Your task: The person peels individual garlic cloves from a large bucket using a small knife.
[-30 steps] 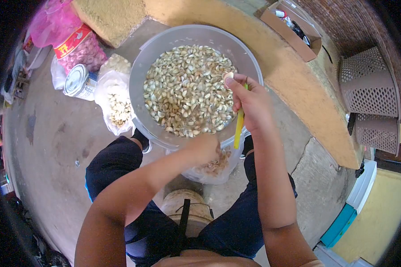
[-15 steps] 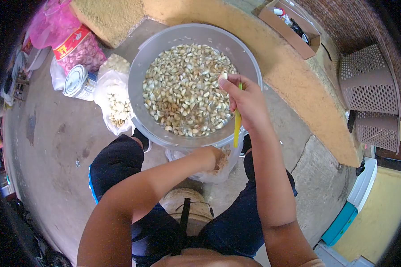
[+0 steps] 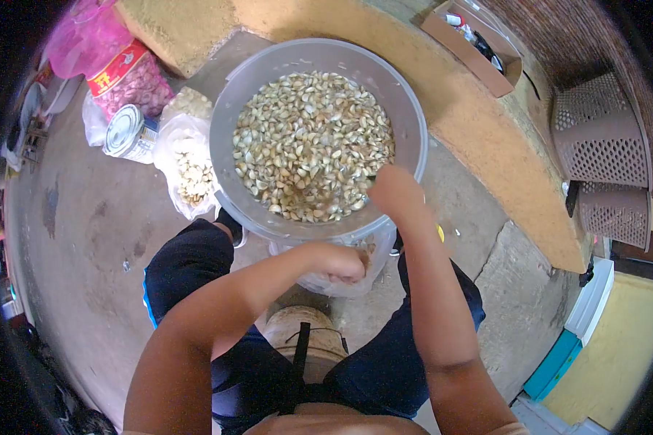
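A large grey tub [image 3: 233,181] holds unpeeled garlic cloves [image 3: 305,138] sitting in water. Over its near right rim, my right hand [image 3: 397,190] is closed, with its fingers turned down and mostly hidden. A yellow end of a slim knife [image 3: 440,233] peeks out beside that wrist; the rest is covered by my arm. Lower down, my left hand [image 3: 341,262] is curled closed above a clear plastic bag [image 3: 325,285] of peelings; what its fingers hold, if anything, is hidden. Left of the tub, an open white bag [image 3: 168,156] contains pale peeled cloves [image 3: 194,176].
A can [image 3: 129,134] and a pink mesh sack [image 3: 139,85] stand at the left. Between my legs is a bucket [image 3: 306,330]. A yellow ledge [image 3: 479,138] curves behind the tub, carrying a cardboard box [image 3: 486,69]. Perforated baskets [image 3: 602,138] stand at the right.
My right hand has moved down and turned over, and the clove in its fingertips is out of sight. The knife is now mostly hidden. My left hand has shifted slightly, its fingers curling.
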`<state>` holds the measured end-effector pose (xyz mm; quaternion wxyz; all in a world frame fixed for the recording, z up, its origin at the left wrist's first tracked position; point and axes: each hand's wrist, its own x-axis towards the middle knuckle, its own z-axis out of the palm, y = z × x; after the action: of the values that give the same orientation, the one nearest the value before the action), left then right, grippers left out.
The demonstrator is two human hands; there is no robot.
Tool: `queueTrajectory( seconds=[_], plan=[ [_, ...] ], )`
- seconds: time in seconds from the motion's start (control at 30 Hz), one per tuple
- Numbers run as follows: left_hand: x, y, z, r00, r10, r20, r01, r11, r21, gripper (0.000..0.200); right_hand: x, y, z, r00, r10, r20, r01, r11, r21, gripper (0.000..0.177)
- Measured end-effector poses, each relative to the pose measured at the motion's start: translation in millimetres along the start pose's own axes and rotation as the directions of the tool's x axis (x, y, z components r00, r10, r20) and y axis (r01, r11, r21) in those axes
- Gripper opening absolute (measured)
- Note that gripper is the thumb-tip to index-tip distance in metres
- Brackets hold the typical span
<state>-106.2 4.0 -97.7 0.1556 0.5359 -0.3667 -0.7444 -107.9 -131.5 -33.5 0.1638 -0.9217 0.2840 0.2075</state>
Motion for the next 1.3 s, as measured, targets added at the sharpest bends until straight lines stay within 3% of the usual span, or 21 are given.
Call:
queueTrajectory(
  seconds=[0.07,0.17,0.23,0.3,0.33,0.37,0.47,0.57,0.67,0.77,0.87,0.93,0.97,1.0,1.07,1.1,1.2,1.3],
  plan=[
    [10.6,-11.1,12.0,0.987,0.037,0.159,0.005,0.967,-0.256,0.023,0.7,-2.4,13.6,0.999,-0.005,0.038,0.008,0.998,-0.065,0.024],
    [4.1,-5.3,26.4,0.988,0.122,0.090,-0.083,0.932,-0.353,0.018,6.1,-4.0,34.3,0.994,-0.080,0.069,0.084,0.994,-0.065,0.024],
    [0.9,-2.9,25.1,0.984,0.140,0.109,-0.104,0.952,-0.286,0.021,8.6,-17.0,38.5,0.974,-0.200,0.106,0.203,0.979,-0.020,0.027],
    [-2.4,0.7,24.1,0.978,0.166,0.125,-0.129,0.957,-0.260,0.019,17.9,-37.5,35.6,0.915,-0.374,0.152,0.328,0.908,0.262,0.031],
    [-5.4,3.2,23.4,0.975,0.183,0.129,-0.143,0.952,-0.269,0.016,6.2,-52.3,22.1,0.905,-0.412,0.110,0.289,0.782,0.553,0.032],
    [-6.9,3.8,23.3,0.971,0.199,0.133,-0.156,0.948,-0.279,0.013,-6.0,-66.0,8.7,0.899,-0.434,0.059,0.226,0.574,0.787,0.034],
    [-4.1,0.3,25.2,0.974,0.216,0.063,-0.192,0.944,-0.269,0.010,-12.4,-81.2,6.8,0.864,-0.384,-0.326,0.484,0.452,0.749,0.033],
    [-10.8,6.0,26.5,0.980,0.162,-0.118,-0.187,0.948,-0.256,0.022,-11.1,-75.2,6.4,0.896,-0.293,-0.333,0.438,0.704,0.559,0.032],
    [19.2,-18.8,25.8,0.959,0.268,-0.092,-0.280,0.943,-0.179,0.021,-8.2,-66.7,4.7,0.916,-0.291,-0.276,0.398,0.740,0.542,0.031],
    [8.4,-6.7,10.5,0.956,0.291,-0.038,-0.293,0.940,-0.175,0.020,-6.9,-57.4,-2.4,0.899,-0.305,-0.313,0.421,0.798,0.432,0.030],
    [-12.7,9.8,-12.7,0.972,0.175,-0.156,-0.200,0.966,-0.165,0.020,-7.1,-50.2,-16.8,0.869,-0.220,-0.442,0.426,0.787,0.445,0.026],
    [-26.6,13.8,-28.6,0.857,0.256,-0.447,-0.397,0.881,-0.256,0.030,-3.6,-37.4,-25.3,0.888,-0.145,-0.436,0.380,0.766,0.519,0.029],
    [-30.6,11.6,-41.3,0.831,0.267,-0.489,-0.466,0.815,-0.346,0.031,-3.2,-31.0,-29.3,0.897,-0.107,-0.430,0.356,0.752,0.555,0.030],
    [-35.0,9.5,-54.7,0.803,0.271,-0.530,-0.530,0.733,-0.427,0.032,-6.6,-27.5,-37.1,0.946,-0.051,-0.320,0.260,0.710,0.655,0.030],
    [-70.5,30.2,-72.7,0.753,0.222,-0.620,-0.555,0.720,-0.416,0.030,-16.0,-25.0,-56.5,0.997,0.032,-0.075,0.041,0.594,0.803,0.031],
    [-77.6,31.7,-80.8,0.713,0.231,-0.662,-0.601,0.688,-0.407,0.028,-16.4,-23.0,-59.6,0.998,0.064,-0.012,-0.031,0.636,0.771,0.042],
    [-91.3,36.0,-93.4,0.607,0.257,-0.752,-0.712,0.596,-0.370,0.023,-13.4,-15.5,-47.8,0.982,0.043,-0.185,0.061,0.852,0.521,0.045],
    [-101.1,43.4,-96.7,0.576,0.316,-0.754,-0.755,0.561,-0.341,0.019,-10.1,-11.0,-34.8,0.963,-0.048,-0.266,0.181,0.845,0.503,0.049]
  ],
)
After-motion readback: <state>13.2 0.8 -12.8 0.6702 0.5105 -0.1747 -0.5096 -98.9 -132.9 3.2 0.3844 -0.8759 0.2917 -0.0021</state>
